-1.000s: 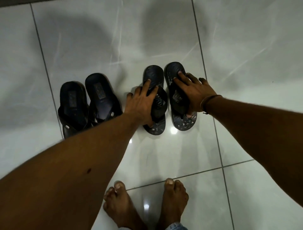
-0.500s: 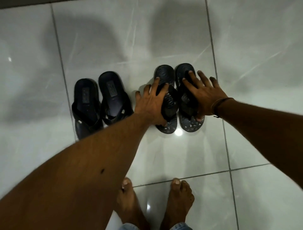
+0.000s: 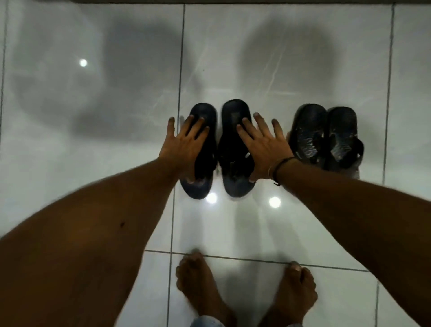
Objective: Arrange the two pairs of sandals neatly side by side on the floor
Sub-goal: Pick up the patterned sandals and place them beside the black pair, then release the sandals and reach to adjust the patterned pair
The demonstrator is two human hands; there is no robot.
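Observation:
Two pairs of dark sandals stand in a row on the glossy white tiles, toes pointing away from me. My left hand [image 3: 184, 149] lies on the left plain black sandal [image 3: 206, 112], fingers spread, thumb down by the strap. In the same way, my right hand [image 3: 262, 144] covers the right plain black sandal [image 3: 233, 109]. These two sandals sit close together and parallel. The patterned pair [image 3: 307, 137] stands to their right, side by side and untouched, a small gap away.
My bare feet [image 3: 198, 287] stand on the tiles just behind the sandals. A dark wall base [image 3: 210, 1] runs along the top edge. Grout lines cross the floor [image 3: 93, 140], and ceiling lights reflect in it.
Both hands left the patterned pair and moved left onto the plain black pair. The view shifted, so the sandals now sit further right in frame.

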